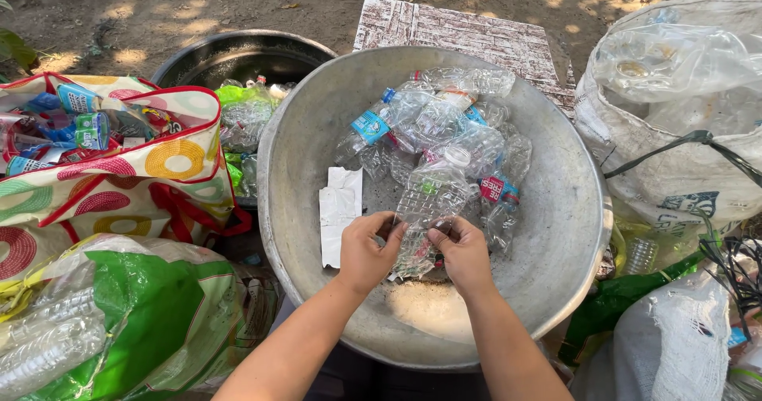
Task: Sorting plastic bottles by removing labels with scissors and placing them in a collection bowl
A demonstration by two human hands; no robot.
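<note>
Loose white label (340, 213) – a torn rectangular strip, lying flat on the left of the grey metal basin (556, 242), just beside the left hand (367, 250). Blue-and-white label (370, 126) wrapped round a crushed clear bottle at the pile's upper left. Red label (493, 188) with white print on a bottle at the pile's right. Blue and green wrappers (86, 119) – probably drink-bottle labels – heaped in the ring-patterned bag (171, 175) at far left.

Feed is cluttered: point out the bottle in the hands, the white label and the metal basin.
clear bottle (425, 203), head view, ribbed body.
white label (340, 211), head view, its middle.
metal basin (556, 234), head view, bare inner wall.
</note>
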